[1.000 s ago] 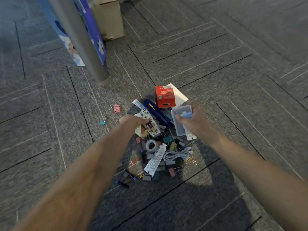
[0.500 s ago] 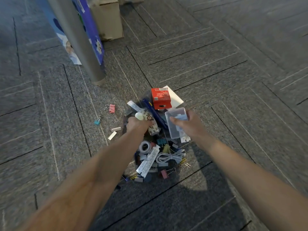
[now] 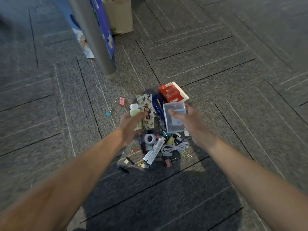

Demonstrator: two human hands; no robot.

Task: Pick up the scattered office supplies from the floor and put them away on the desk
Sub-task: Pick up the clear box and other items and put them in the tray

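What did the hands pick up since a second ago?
The left hand went down into the pile, closed on the floral pouch and a small green bottle, and has lifted them up off the floor. The right hand kept its hold on the clear plastic box the whole time. The red box, tape roll and white cable stayed in the pile.

Both forearms reach forward, left hand (image 3: 130, 125) and right hand (image 3: 194, 124) each closed in a grip.

Nothing can be read: the print on the red box (image 3: 170, 94) and the white tube (image 3: 154, 150) is too blurred.
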